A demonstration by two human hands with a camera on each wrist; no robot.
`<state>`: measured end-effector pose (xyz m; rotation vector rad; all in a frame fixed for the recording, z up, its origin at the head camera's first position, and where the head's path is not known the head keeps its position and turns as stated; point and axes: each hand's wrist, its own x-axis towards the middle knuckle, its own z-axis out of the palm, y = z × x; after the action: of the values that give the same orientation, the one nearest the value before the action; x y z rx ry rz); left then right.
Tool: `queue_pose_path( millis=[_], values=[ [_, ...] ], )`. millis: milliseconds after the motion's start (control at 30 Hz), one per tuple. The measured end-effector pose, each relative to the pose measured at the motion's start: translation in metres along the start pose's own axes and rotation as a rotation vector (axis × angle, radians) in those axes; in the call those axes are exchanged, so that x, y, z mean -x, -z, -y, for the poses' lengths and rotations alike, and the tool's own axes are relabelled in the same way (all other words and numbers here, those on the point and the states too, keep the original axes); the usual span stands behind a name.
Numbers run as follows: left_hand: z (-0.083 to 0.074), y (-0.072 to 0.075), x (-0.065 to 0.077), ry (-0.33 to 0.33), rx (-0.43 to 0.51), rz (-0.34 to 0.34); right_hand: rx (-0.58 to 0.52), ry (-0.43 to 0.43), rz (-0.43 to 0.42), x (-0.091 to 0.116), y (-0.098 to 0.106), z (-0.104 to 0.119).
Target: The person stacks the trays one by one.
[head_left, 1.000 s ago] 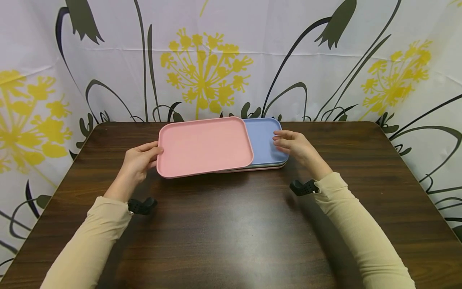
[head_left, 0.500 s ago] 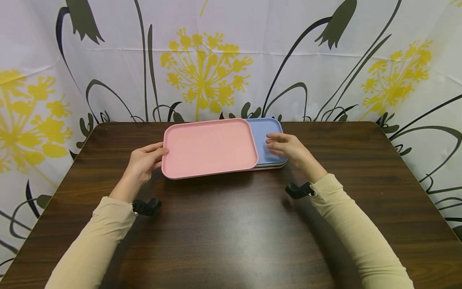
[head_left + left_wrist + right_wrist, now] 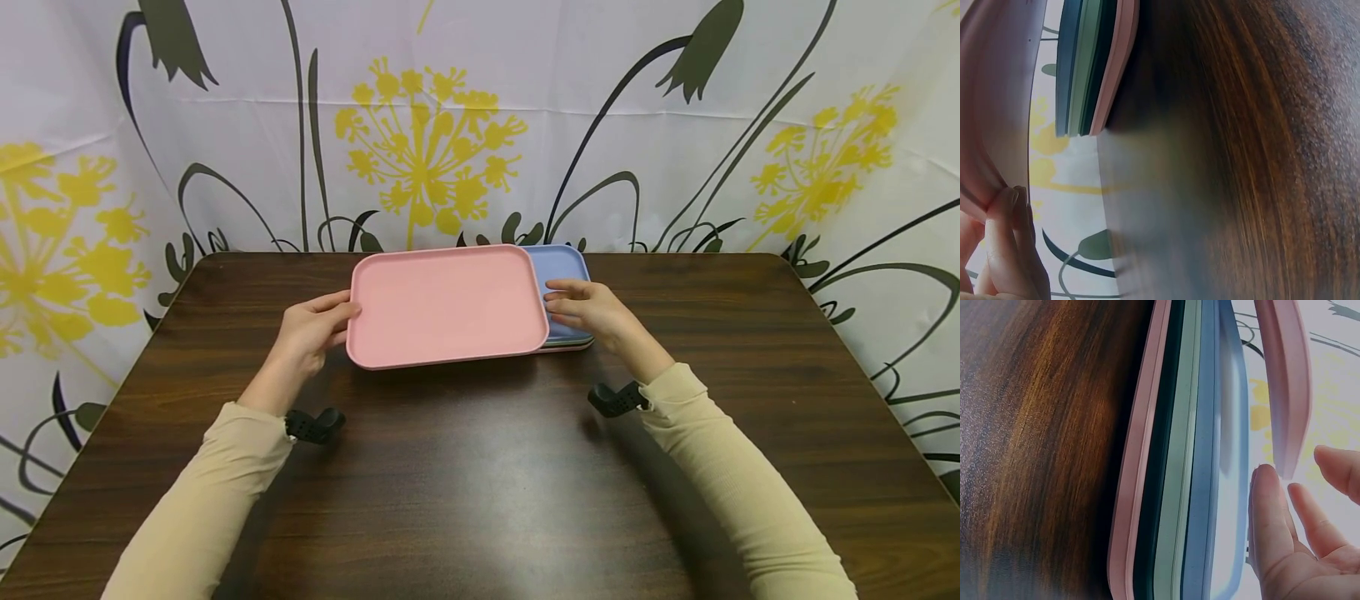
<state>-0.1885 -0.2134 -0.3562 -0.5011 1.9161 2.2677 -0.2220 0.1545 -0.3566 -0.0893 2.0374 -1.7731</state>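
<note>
My left hand pinches the left short edge of a pink tray, which it holds up above a stack of trays. The top of that stack is a blue tray, mostly covered by the pink one in the head view. Under it lie a light green tray, a dark green tray and another pink tray. At the raised tray's right end, over the blue tray, my right hand has its thumb and fingers spread apart, close to the edge.
The stack stands at the back edge of a dark wooden table. Behind it hangs a white cloth with yellow and grey plant prints. Each wrist wears a black strap device.
My left hand has carried the raised pink tray to the right, covering more of the blue tray. My right hand has moved left toward the tray's right end.
</note>
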Motion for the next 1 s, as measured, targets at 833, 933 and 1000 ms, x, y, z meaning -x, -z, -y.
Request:
queue_pose_path(
  millis=[833, 933, 1000],
  values=[
    [0.0001, -0.0066, -0.0002, 0.016, -0.055, 0.006, 0.008, -0.039, 0.012, -0.0009, -0.0009, 0.0001],
    [0.0004, -0.0079, -0.0004, 0.014, -0.050, 0.003, 0.020, -0.040, 0.014, -0.0007, -0.0011, 0.0004],
    [0.0007, -0.0085, -0.0004, 0.011, -0.040, 0.001, 0.021, -0.043, 0.013, -0.0005, -0.0011, 0.0005]
  ],
)
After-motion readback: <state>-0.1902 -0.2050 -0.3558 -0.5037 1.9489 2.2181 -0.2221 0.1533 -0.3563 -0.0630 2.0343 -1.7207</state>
